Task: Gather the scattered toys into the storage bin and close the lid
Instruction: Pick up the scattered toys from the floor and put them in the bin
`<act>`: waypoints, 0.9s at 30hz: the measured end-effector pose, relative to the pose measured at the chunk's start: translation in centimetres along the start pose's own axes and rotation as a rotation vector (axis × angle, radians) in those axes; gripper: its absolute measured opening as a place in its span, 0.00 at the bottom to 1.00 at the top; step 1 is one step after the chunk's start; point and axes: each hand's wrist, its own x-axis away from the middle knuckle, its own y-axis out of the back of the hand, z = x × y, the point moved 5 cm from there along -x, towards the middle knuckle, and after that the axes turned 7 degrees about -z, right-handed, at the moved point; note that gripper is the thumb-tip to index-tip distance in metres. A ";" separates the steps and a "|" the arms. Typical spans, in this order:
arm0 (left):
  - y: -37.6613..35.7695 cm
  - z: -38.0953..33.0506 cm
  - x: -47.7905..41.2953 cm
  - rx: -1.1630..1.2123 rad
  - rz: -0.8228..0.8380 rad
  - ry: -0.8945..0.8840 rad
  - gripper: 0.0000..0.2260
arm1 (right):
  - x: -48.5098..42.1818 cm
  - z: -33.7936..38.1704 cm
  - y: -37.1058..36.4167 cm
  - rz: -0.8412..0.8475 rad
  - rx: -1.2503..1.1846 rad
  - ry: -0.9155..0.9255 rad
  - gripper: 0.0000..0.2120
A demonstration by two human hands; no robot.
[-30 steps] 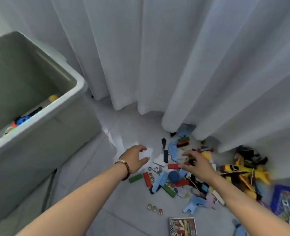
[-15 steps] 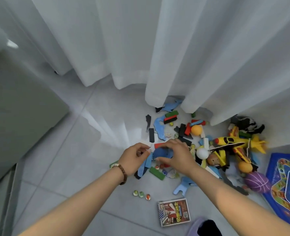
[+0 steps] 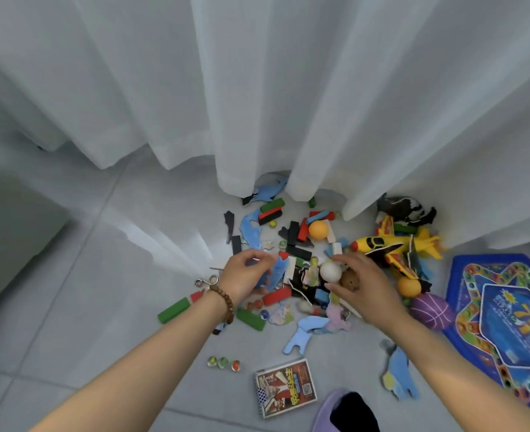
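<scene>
A big white curtain (image 3: 257, 88) hangs across the top, from 10 o'clock to 2 o'clock. Its hem touches the grey floor (image 3: 101, 307). At 9 o'clock a plain grey wall shows at the edge. I think it is the storage bin (image 3: 8, 238), and its lid is not in sight. The toys (image 3: 301, 252) lie in a heap on the floor in the middle, spreading to 3 o'clock, well apart from the bin.

At 4 o'clock lies the blue game board (image 3: 506, 322). It is flat, wide and stiff, so it wants two hands on its edges. The yellow plane (image 3: 379, 244), at 2 o'clock in the heap, looks hard and light with thin wings, so hold it by the body. The purple ball (image 3: 432, 310) looks soft and squashy. The card box (image 3: 285, 388) at 6 o'clock is small and easy to pinch by its sides.

The left hand (image 3: 242, 275) has its fingers curled round blue foam shapes (image 3: 276, 272). These are thin, bendy and very light, so many can go in one handful. The right hand (image 3: 366, 288) bends over the white ball (image 3: 330, 271), fingers above and thumb below. I cannot tell if it grips the ball. That ball is smooth and will roll. The marbles (image 3: 223, 362) at 7 o'clock are tiny, slippery glass, so scoop them.
</scene>
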 end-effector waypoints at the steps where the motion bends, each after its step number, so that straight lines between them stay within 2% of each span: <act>1: -0.7 -0.5 -0.3 -0.032 -0.013 -0.040 0.07 | 0.2 -0.4 -0.6 0.014 0.013 0.025 0.23; 5: -3.4 -3.2 -2.4 -0.341 -0.048 -0.292 0.10 | -0.2 -1.2 -1.3 -0.033 -0.031 0.026 0.20; 7: -4.9 -4.8 -3.3 -0.565 -0.048 -0.467 0.10 | -0.6 -1.4 -0.3 -0.096 -0.208 -0.051 0.19; 9: -6.7 -6.0 -4.2 -0.751 0.017 -0.592 0.17 | -0.6 -1.4 1.2 -0.157 -0.364 -0.113 0.19; 12: -9.1 -6.4 -6.0 -1.002 0.099 -0.659 0.24 | 0.0 -2.2 3.9 -0.233 -0.449 -0.137 0.18; 16: -10.4 -6.3 -7.4 -1.263 -0.013 -0.682 0.22 | 1.2 -4.7 7.0 -0.307 -0.400 -0.159 0.18; 19: -10.9 -5.9 -7.5 -1.253 -0.056 -0.677 0.22 | 2.5 -7.2 8.6 -0.302 -0.273 -0.177 0.17; 22: -10.6 -6.2 -6.8 -1.024 -0.086 -0.668 0.21 | 3.9 -10.3 9.1 -0.243 -0.144 -0.276 0.17; 27: -10.9 -5.8 -3.9 -0.863 -0.038 -0.681 0.20 | 4.0 -11.2 7.0 0.012 -0.001 -0.282 0.19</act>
